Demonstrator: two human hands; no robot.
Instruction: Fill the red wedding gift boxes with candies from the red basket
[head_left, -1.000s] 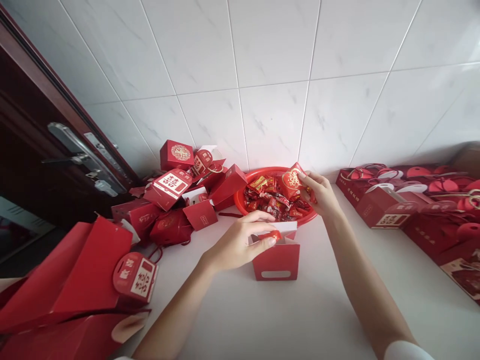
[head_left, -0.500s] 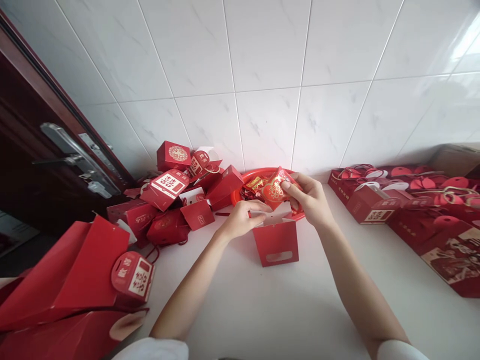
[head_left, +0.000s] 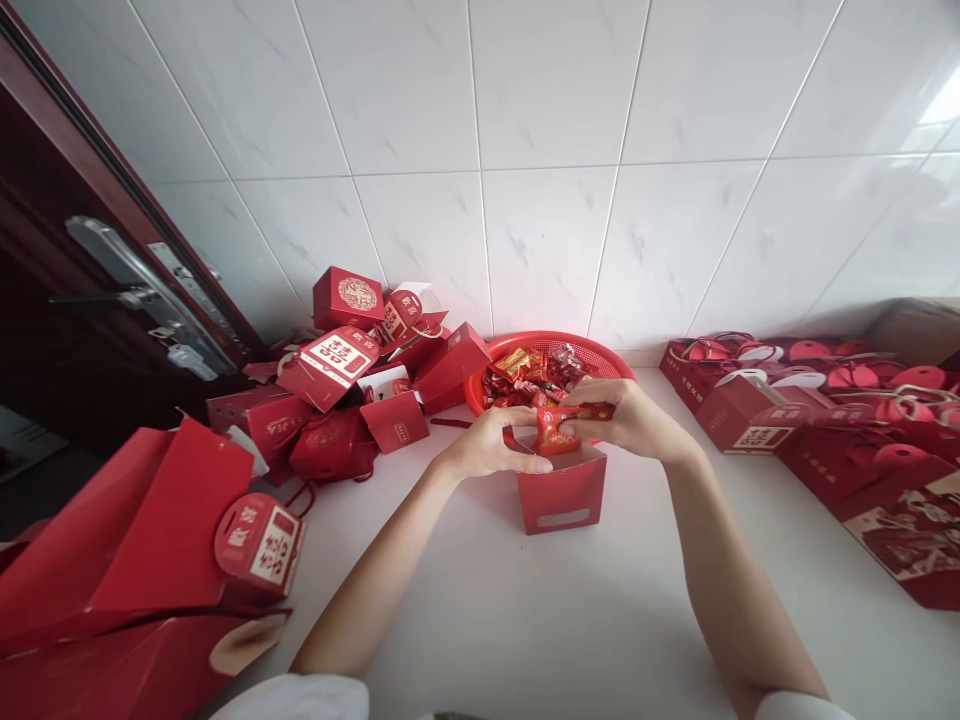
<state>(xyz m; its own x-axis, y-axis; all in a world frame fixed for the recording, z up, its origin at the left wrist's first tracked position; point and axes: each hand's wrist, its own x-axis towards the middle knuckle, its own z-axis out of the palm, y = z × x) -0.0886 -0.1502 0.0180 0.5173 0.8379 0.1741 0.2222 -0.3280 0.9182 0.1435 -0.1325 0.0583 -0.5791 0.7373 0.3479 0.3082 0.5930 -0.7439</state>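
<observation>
A small red cardboard box (head_left: 562,498) stands upright on the white surface, its top open toward me. My left hand (head_left: 491,442) is at the box's left upper edge, thumb along the near rim and fingers behind, closed on it. In my right hand (head_left: 626,418) is a shiny red packet (head_left: 553,434) with gold print, pinched between thumb and fingers, its lower end inside the opening. Just behind the box sits a red plastic basket (head_left: 616,362) holding many red and gold wrapped candies (head_left: 525,368). The box's inside is mostly hidden.
Small red boxes (head_left: 330,368) lie piled on the left against the tiled wall (head_left: 555,240). Larger red boxes (head_left: 120,540) stand nearer on the left. Rows of filled-out red boxes (head_left: 757,410) line the right. A dark door (head_left: 45,250) with a metal handle is at far left.
My right hand has lowered the red packet from above the basket into the box's opening. My left hand has shifted slightly right, with its thumb now along the near rim.
</observation>
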